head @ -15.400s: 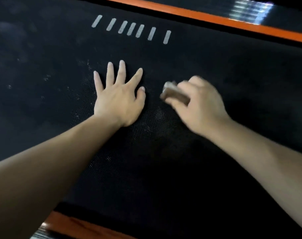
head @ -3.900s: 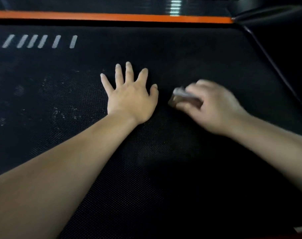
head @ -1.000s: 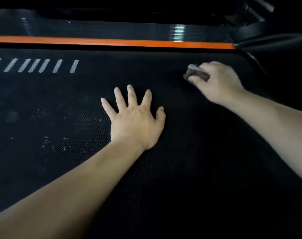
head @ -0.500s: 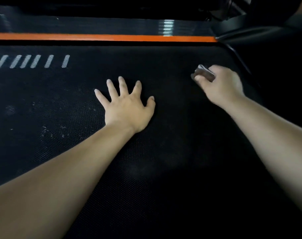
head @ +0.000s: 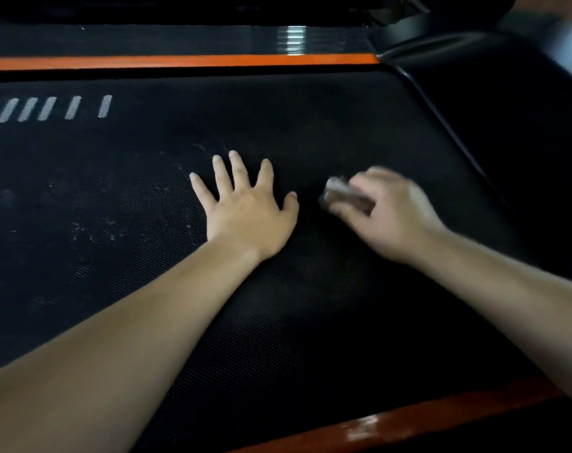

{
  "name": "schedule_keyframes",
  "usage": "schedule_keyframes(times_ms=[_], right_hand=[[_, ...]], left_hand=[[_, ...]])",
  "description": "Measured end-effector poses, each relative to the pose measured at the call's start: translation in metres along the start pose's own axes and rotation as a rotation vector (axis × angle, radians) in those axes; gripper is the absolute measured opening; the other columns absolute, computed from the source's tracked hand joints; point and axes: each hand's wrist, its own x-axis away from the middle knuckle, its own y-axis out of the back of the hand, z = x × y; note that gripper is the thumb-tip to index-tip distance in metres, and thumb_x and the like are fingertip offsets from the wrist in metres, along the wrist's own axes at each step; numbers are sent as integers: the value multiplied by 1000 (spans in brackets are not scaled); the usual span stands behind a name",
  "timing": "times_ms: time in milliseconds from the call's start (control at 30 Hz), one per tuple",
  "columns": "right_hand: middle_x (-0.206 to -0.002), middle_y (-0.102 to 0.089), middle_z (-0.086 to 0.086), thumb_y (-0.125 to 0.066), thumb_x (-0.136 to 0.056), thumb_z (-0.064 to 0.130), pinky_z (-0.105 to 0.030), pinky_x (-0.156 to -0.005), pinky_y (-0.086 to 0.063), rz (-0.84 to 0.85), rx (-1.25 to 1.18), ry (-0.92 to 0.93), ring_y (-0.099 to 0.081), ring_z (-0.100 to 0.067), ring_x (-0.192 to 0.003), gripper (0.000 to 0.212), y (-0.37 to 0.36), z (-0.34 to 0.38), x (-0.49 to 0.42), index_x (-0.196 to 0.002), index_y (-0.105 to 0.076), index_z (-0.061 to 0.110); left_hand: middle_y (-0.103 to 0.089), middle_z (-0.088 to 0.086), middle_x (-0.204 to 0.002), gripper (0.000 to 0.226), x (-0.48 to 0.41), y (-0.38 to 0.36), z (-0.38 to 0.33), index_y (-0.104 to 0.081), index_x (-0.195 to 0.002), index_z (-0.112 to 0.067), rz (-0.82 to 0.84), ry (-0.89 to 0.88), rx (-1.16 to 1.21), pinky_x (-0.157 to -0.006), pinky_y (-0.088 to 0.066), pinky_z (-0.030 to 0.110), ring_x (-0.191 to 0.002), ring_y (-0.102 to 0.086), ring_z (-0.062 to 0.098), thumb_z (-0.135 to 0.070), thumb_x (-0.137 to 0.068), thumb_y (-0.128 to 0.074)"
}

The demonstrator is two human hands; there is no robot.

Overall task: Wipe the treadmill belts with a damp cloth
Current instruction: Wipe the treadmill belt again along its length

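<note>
— At far left, pale specks (head: pixel 95 230) dot the treadmill belt (head: pixel 327 125); we brace our left hand (head: pixel 247 209) flat on it, fingers spread, holding nothing.

— Just beside its thumb, our right hand (head: pixel 389 219) grips the cloth (head: pixel 338 191), blurred, low on the belt. We judge firm, overlapping strokes best, then working leftward across those specks once the left hand lifts clear.

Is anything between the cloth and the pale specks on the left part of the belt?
Yes. The left hand lies flat on the belt, fingers spread, directly between the cloth that the right hand grips and the pale specks farther left. Nothing else visible stands on that stretch.
</note>
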Motion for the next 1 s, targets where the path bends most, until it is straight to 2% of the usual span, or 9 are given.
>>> schedule_keyframes(times_ms=[133, 233, 300, 500, 567, 667, 867, 933, 1000], right_hand=[[-76, -47, 9, -60, -89, 57, -25, -62, -41, 114, -92, 202, -46, -8, -68, 41, 7, -5, 37, -74, -57, 18], [-77, -50, 7, -60, -89, 57, -37, -65, -49, -73, 40, -13, -53, -14, -71, 41, 17, -43, 12, -76, -59, 18], [-77, -50, 7, -62, -88, 55, -36, -64, -47, -128, 88, -192, -55, -18, -73, 38, 18, -50, 7, -75, -56, 20], [-77, -48, 10, -60, -87, 56, -29, -63, -42, 134, -83, 185, -50, -11, -70, 38, 15, -15, 56, -77, -57, 20], [-76, -47, 10, -59, -88, 58, -33, -63, -44, 37, -19, 114, -52, -14, -70, 38, 21, -33, 38, -75, -54, 22], [-77, -49, 8, -65, -88, 55, -34, -61, -42, -98, 77, -181, -54, -19, -72, 39, 25, -52, 15, -74, -50, 21], [-77, -47, 9, -62, -89, 52, -30, -62, -38, 79, -46, 90, -49, -13, -69, 36, 21, -24, 58, -76, -51, 21], [-78, -48, 6, -61, -91, 52, -32, -62, -38, -5, 40, 12, -50, -16, -70, 36, 21, -45, 29, -76, -49, 22], [-83, -50, 3, -61, -92, 53, -33, -64, -40, -104, 125, -216, -55, -22, -76, 35, 24, -71, -8, -79, -52, 22]], left_hand=[[6, 21, -171, 77, 1, -5, 1, -9, -164, -26, -39, -4, -33, -120, 9, 70, -157, 14, 41, -66, -100, -20], [6, 20, -171, 77, 0, -5, -1, -10, -164, -27, -29, -3, -38, -120, 10, 70, -157, 14, 40, -67, -100, -20], [4, 20, -171, 76, -1, -5, -1, -13, -164, -27, -29, 7, -25, -119, 10, 71, -157, 13, 40, -67, -100, -21], [0, 21, -171, 69, -4, -1, -6, -24, -158, -27, -18, 39, 15, -116, 10, 75, -157, 12, 41, -64, -100, -25], [-1, 22, -171, 62, -5, 2, -11, -34, -150, -25, -10, 65, 43, -115, 12, 77, -157, 12, 42, -62, -101, -29], [-5, 27, -169, 54, -9, 3, -23, -43, -139, -19, -29, 109, 93, -116, 11, 76, -157, 9, 44, -57, -102, -35], [-5, 23, -170, 58, -25, -3, -45, -37, -150, -21, -72, 33, 120, -119, 11, 71, -158, 9, 41, -55, -102, -34], [-3, 22, -171, 60, -29, -4, -49, -31, -154, -23, -53, -12, 88, -120, 11, 70, -157, 10, 41, -55, -103, -32], [-2, 23, -171, 61, -28, -8, -50, -29, -155, -23, -50, -28, 55, -120, 10, 70, -157, 10, 43, -55, -103, -29]])
